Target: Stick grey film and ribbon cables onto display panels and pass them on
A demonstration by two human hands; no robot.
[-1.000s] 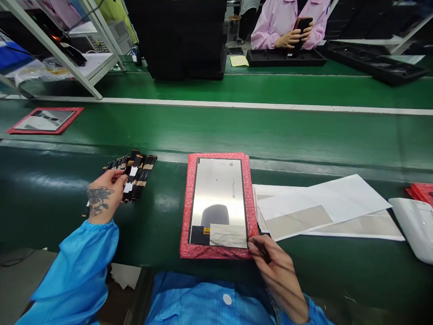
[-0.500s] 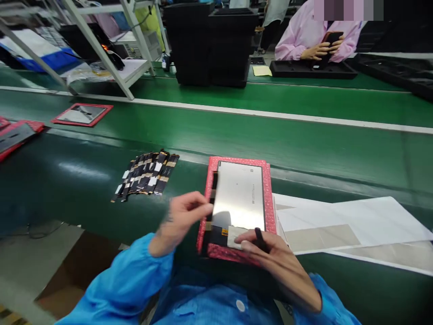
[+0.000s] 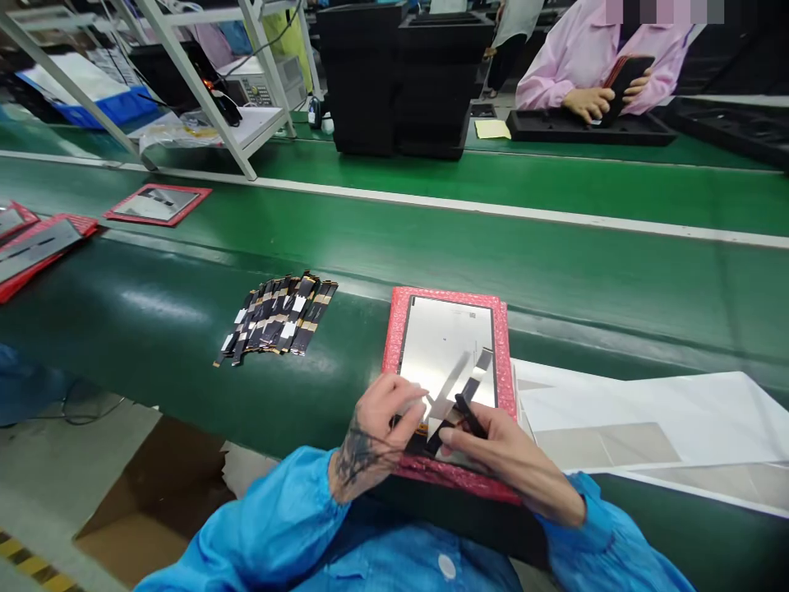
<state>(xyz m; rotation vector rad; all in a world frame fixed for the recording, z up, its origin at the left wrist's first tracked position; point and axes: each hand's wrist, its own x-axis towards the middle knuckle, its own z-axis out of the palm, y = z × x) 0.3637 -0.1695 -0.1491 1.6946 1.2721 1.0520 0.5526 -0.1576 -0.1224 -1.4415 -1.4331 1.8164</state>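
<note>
A display panel (image 3: 435,345) with a silvery back lies on a red bubble-wrap sheet (image 3: 506,370) before me. My right hand (image 3: 502,440) is closed at the panel's lower part, its fingertips on a black flex cable (image 3: 472,390) that slants up over the panel. A short black stick-like tool (image 3: 469,415) also juts from this hand; its kind is unclear. At the panel's lower left corner, my left hand (image 3: 382,427) has thumb and index finger drawn together. What they pinch, if anything, I cannot make out. Several more flex cables (image 3: 280,316) lie fanned out to the left.
White sheets (image 3: 653,403) lie right of the panel. Other panels in red wrap (image 3: 159,204) rest at the left. Across the green bench (image 3: 573,263) stand black trays (image 3: 400,82) and a white rack (image 3: 203,99). A co-worker in pink (image 3: 592,66) holds a dark device.
My left hand has moved right, onto the panel's lower left corner. The flex cable from the panel's left edge now slants over its back at my right hand. The view has shifted slightly left.
</note>
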